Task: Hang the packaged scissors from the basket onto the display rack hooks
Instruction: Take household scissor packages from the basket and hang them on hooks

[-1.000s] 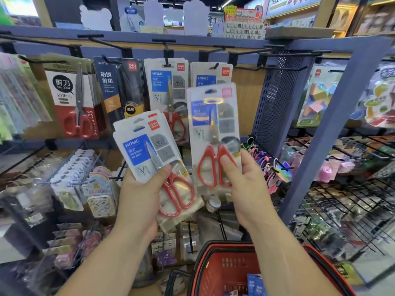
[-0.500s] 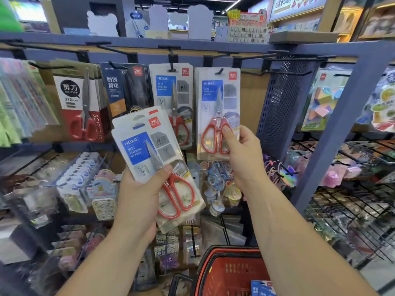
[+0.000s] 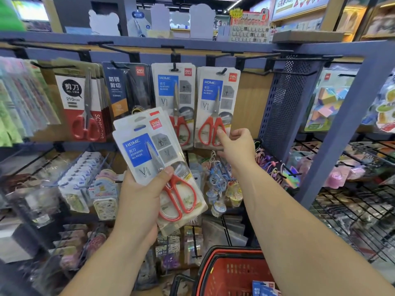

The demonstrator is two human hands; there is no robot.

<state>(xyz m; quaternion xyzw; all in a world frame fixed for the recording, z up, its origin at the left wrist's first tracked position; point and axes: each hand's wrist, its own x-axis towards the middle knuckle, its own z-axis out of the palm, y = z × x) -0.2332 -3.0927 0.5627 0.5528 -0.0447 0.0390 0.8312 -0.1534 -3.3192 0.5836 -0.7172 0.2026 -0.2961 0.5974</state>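
The left hand (image 3: 139,195) grips a tilted stack (image 3: 154,159) of scissor packs, thumb across the front. One pack (image 3: 215,103) hangs on a hook (image 3: 222,71), its bottom edge pinched by the right hand (image 3: 237,146). A red basket (image 3: 233,272) sits below.

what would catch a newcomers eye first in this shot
The left hand in the centre, gripping a fanned stack of scissor packs with bright red handles, draws the eye first. Just right of it, the right hand pinches the bottom of a matching hanging pack on a rack hook. A red basket sits at the bottom edge.
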